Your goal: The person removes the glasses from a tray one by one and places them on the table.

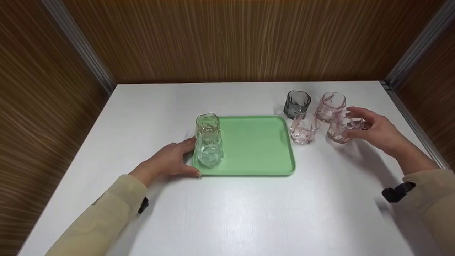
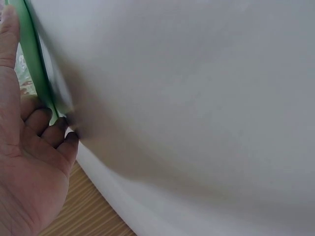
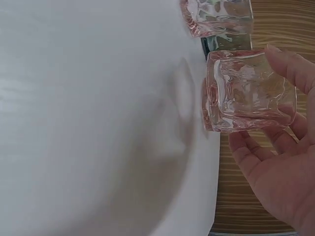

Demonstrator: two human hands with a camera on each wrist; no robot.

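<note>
A green tray (image 1: 254,145) lies in the middle of the white table (image 1: 227,213). Two clear glasses (image 1: 209,140) stand stacked at its left end. My left hand (image 1: 172,158) holds the tray's left rim (image 2: 34,59), thumb along the edge and fingers (image 2: 54,130) curled against it, just beside the stacked glasses. My right hand (image 1: 371,129) is cupped round a pink glass (image 1: 343,126) standing at the right of the table. In the right wrist view the thumb and fingers (image 3: 275,147) wrap that glass (image 3: 246,91).
To the right of the tray stand a grey glass (image 1: 297,104), a pink glass (image 1: 330,106) behind it and another pink glass (image 1: 304,128) close to the tray. Wood-grain walls close in the table on three sides. The table's right edge runs near my right hand.
</note>
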